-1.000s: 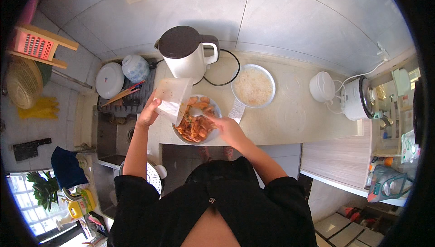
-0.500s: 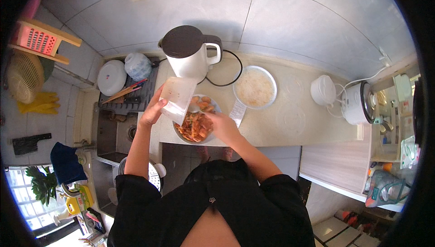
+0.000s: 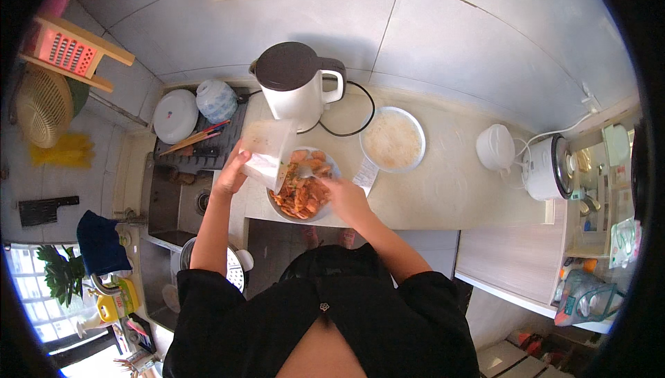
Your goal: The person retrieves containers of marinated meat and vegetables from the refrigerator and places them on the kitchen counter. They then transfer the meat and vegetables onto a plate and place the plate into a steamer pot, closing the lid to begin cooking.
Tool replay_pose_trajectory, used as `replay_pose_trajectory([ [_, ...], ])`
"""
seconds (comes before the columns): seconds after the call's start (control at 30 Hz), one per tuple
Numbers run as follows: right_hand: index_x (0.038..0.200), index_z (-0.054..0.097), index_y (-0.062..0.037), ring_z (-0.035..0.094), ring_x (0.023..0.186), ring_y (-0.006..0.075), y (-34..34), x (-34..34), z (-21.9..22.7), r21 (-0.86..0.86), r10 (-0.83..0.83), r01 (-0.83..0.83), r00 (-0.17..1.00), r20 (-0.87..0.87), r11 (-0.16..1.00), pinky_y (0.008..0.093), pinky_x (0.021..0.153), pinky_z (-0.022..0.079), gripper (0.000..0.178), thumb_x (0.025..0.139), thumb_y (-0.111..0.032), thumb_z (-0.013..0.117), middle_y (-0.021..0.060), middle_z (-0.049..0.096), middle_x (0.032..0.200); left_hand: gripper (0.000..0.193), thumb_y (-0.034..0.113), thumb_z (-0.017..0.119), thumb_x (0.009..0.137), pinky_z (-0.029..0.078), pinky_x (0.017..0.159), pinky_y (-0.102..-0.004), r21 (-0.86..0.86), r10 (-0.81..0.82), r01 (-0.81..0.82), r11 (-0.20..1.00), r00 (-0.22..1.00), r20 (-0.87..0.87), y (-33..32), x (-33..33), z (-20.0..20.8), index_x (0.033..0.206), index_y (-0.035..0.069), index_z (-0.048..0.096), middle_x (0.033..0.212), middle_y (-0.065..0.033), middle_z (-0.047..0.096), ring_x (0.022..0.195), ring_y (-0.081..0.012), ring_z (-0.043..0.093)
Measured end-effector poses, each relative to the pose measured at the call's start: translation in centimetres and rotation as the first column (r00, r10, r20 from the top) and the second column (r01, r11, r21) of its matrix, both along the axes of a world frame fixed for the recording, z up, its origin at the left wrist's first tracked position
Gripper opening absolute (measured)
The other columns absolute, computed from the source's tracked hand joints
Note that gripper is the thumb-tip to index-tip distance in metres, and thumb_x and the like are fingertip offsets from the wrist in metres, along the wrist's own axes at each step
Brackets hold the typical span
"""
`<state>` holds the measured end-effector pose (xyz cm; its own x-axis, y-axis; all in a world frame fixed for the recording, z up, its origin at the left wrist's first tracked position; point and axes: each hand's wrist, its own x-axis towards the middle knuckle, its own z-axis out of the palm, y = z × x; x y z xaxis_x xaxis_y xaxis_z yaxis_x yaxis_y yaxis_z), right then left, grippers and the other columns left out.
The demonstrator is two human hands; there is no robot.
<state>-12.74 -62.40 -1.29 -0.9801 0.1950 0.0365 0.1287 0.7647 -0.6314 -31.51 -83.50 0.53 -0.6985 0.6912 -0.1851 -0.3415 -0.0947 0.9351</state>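
My left hand (image 3: pixel 232 174) grips a clear plastic container (image 3: pixel 269 144) by its side, tilted beside and partly over a round dish (image 3: pixel 337 169). Reddish-brown sliced food (image 3: pixel 298 196) with bits of green fills that dish. Closed around the handle of a metal spoon (image 3: pixel 305 171), my right hand (image 3: pixel 346 201) is over the dish's right side, with the spoon's head in the food. My fingers hide most of the handle. Just beyond, to the right, a round white dish (image 3: pixel 420 144) holds pale, rice-like food (image 3: pixel 389 139).
A white kettle (image 3: pixel 287 101) with a dark lid stands behind the container, its black cord (image 3: pixel 373 109) looping right. Chopsticks (image 3: pixel 197 137), a white bowl (image 3: pixel 174 116) and a blue-white jar (image 3: pixel 217 101) lie left, by the sink (image 3: pixel 166 201). A rice cooker (image 3: pixel 547 166) stands far right.
The whole view has shifted slightly. My right hand has moved a little, and the spoon's head shows more plainly in the food. Both hands keep their grips.
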Motion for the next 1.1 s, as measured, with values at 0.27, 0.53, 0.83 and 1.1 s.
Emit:
replay_pose_trajectory([
  [0.27, 0.109, 0.058, -0.0143, 0.057, 0.069, 0.0315, 0.3, 0.8, 0.4, -0.113, 0.000, -0.015, 0.992, -0.127, 0.994, 0.0391, 0.060, 0.045, 0.037, 0.074, -0.003, 0.052, 0.0156, 0.055, 0.077, 0.068, 0.049, 0.054, 0.078, 0.040, 0.088, -0.0527, 0.263, 0.016, -0.141, 0.955, 0.904, 0.426, -1.9, 0.1, -2.0, 0.129, 0.010, 0.032, 0.121, -0.0118, 0.045, 0.108, -0.0325, 0.047],
  [0.53, 0.108, 0.059, -0.0133, 0.057, 0.071, 0.0315, 1.2, 1.4, -0.9, -0.036, -0.015, 0.016, 1.000, 0.013, 0.999, 0.0383, 0.061, 0.045, 0.034, 0.076, -0.003, 0.051, 0.0154, 0.056, 0.075, 0.068, 0.052, 0.054, 0.077, 0.041, 0.084, -0.0562, 0.190, 0.116, -0.196, 0.962, 0.924, 0.365, -2.2, 0.6, -2.5, 0.128, 0.013, 0.033, 0.120, -0.0103, 0.046, 0.106, -0.0336, 0.047],
  [0.83, 0.104, 0.060, -0.0106, 0.056, 0.068, 0.0331, 0.6, 0.0, 0.0, -0.181, 0.021, -0.044, 0.991, -0.129, 0.982, 0.0398, 0.059, 0.044, 0.030, 0.077, -0.004, 0.049, 0.0183, 0.058, 0.077, 0.076, 0.057, 0.052, 0.075, 0.034, 0.090, -0.0576, 0.183, 0.107, -0.203, 0.962, 0.896, 0.431, -2.0, 1.1, -2.6, 0.132, 0.013, 0.030, 0.128, -0.0125, 0.039, 0.114, -0.0362, 0.041],
  [1.1, 0.103, 0.061, -0.0120, 0.057, 0.067, 0.0319, 1.0, 1.4, 0.3, -0.012, 0.106, -0.107, 0.992, -0.072, 0.994, 0.0402, 0.058, 0.045, 0.029, 0.076, -0.006, 0.052, 0.0154, 0.057, 0.075, 0.071, 0.057, 0.048, 0.078, 0.034, 0.090, -0.0579, 0.220, 0.109, -0.235, 0.947, 0.877, 0.468, -1.9, 2.0, -2.3, 0.132, 0.014, 0.031, 0.130, -0.0124, 0.038, 0.115, -0.0363, 0.040],
])
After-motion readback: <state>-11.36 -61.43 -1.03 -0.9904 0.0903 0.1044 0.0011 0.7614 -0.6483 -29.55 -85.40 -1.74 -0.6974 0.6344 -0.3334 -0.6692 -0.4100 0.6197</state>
